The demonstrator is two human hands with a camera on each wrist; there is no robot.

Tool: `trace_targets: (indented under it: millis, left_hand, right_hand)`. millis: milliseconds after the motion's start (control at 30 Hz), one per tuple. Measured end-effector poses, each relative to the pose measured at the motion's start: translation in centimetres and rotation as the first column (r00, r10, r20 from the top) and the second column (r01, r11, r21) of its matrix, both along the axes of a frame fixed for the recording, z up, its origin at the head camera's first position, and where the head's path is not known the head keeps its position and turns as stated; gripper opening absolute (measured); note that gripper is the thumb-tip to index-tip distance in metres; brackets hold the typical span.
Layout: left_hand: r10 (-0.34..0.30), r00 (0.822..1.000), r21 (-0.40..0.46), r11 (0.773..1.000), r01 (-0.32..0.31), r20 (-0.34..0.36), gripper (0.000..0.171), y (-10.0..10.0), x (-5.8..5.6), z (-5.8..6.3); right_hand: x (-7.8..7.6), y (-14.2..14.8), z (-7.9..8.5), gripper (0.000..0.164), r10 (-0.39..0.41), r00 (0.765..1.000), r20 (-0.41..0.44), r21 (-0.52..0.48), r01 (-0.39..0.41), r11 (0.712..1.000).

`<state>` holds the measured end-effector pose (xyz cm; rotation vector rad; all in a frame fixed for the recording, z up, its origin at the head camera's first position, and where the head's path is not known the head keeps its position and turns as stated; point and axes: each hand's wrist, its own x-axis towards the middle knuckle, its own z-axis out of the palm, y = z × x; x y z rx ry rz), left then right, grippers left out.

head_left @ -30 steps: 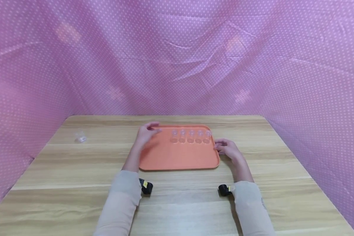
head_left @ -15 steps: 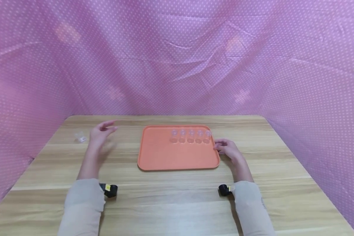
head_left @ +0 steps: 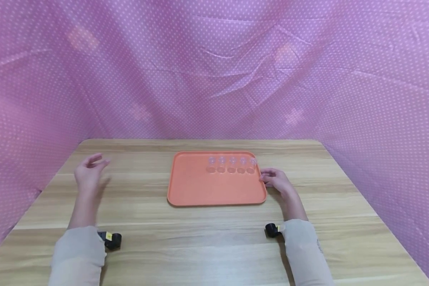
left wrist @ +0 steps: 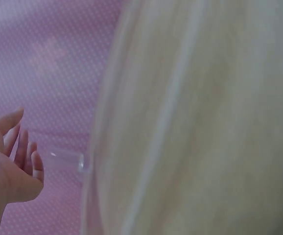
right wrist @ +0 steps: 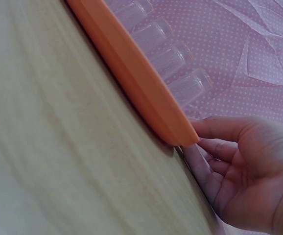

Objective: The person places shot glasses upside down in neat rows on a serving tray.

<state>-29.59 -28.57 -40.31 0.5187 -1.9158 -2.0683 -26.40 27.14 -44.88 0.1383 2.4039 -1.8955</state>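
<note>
An orange tray (head_left: 214,190) lies on the wooden table, with a row of several clear glasses (head_left: 231,165) along its far right part. My right hand (head_left: 276,180) grips the tray's right rim; the right wrist view shows the thumb (right wrist: 215,128) over the edge and the other fingers lower down. At the far left is my left hand (head_left: 88,173), with its fingers loosely bent and nothing in them. A single clear glass (left wrist: 68,159) stands on the table a short way off those fingers in the left wrist view; the hand hides it in the head view.
Pink dotted cloth (head_left: 214,79) hangs behind the table (head_left: 200,242) and along both sides. Black wrist cameras (head_left: 113,241) sit at both sleeves, close to the tabletop.
My left hand has moved from the tray's left side across the table to the lone glass at the far left. My right hand and the tray have stayed put.
</note>
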Motion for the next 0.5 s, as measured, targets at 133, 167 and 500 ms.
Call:
trace_targets:
  millis: [133,167,500]
  left_hand:
    - [0.071,0.997,0.082,0.994,-0.073,0.034,0.051,-0.5,0.7,0.3]
    - [0.078,0.996,0.088,0.993,-0.082,0.045,0.057,-0.7,0.7,0.2]
    - [0.059,0.990,0.154,0.985,-0.078,0.125,0.087,-2.2,0.6,-2.3]
  right_hand:
    - [0.0,-0.1,0.1,0.040,0.005,1.000,0.002,-0.004,-0.005,1.000]
    - [0.0,-0.1,0.1,0.039,0.006,1.000,0.004,-0.005,-0.006,1.000]
    - [0.1,-0.1,0.1,0.037,-0.003,1.000,0.012,0.007,0.003,1.000]
